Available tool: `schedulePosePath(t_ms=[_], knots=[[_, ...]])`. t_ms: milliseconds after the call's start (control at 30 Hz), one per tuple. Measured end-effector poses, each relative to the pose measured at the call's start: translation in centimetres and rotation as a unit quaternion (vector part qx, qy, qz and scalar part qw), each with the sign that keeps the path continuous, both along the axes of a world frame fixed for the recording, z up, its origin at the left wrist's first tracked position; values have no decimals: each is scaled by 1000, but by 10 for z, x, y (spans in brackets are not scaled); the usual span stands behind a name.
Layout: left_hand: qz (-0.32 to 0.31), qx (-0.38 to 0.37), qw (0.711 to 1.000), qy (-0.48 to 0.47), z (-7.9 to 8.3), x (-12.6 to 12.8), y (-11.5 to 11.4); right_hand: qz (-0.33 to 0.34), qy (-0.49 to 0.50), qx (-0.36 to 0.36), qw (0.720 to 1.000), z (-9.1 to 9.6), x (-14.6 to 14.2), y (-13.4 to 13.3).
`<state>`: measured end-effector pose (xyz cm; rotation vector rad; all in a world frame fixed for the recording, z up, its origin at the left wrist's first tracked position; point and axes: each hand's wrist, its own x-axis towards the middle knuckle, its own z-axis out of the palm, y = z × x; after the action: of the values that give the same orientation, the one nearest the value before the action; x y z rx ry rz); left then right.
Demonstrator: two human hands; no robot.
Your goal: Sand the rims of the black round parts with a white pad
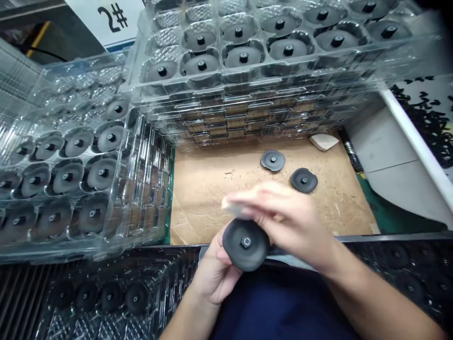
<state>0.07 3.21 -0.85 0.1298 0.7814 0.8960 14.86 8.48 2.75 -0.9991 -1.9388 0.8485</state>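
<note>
My left hand (pixel 212 276) is shut on a black rubber disc (pixel 246 243) with a metal hex stud at its centre, holding it up near the table's front edge. My right hand (pixel 283 217), blurred by motion, is just above the disc. Its fingers pinch a small white pad (pixel 231 205) close to the disc's upper rim. Two similar discs (pixel 272 160) (pixel 303 180) lie apart on the brown cardboard sheet (pixel 208 203), beyond my hands.
Clear plastic trays (pixel 226 82) of discs stand stacked at the back, with another stack (pixel 150 189) on the left. A lower tray (pixel 106 297) of dark discs sits at front left. A white scrap (pixel 323 141) lies on the cardboard. A bin of black parts (pixel 424 113) stands at right.
</note>
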Motion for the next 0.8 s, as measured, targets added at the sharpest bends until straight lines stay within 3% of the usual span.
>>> schedulePosePath(t_ms=[100, 233, 300, 367, 500, 533, 600, 700, 800], knots=[[6, 12, 998, -68, 2, -2, 2, -102, -21, -78, 991, -34, 11, -1], [17, -1, 994, -112, 0, -6, 1, -58, -47, -99, 992, -81, 14, -26], [24, -17, 993, -113, -1, -8, 1, -56, -57, -108, 991, -90, 13, -34], [31, -21, 994, -102, -1, -7, 1, -76, -64, -123, 987, -79, 14, -34], [67, -12, 996, -53, 1, -3, 1, -173, -40, -105, 978, -18, 5, -26], [73, -9, 996, -40, 2, -1, 1, -163, -22, -72, 984, -2, -1, -26], [78, -5, 997, -13, 4, 1, 1, -72, 2, -16, 997, 19, -11, -29], [89, -4, 996, 23, 4, -1, 1, 33, 0, -57, 998, 20, -10, -33], [113, -6, 993, 41, 3, -7, 2, -18, -44, -151, 987, -4, 12, -34]])
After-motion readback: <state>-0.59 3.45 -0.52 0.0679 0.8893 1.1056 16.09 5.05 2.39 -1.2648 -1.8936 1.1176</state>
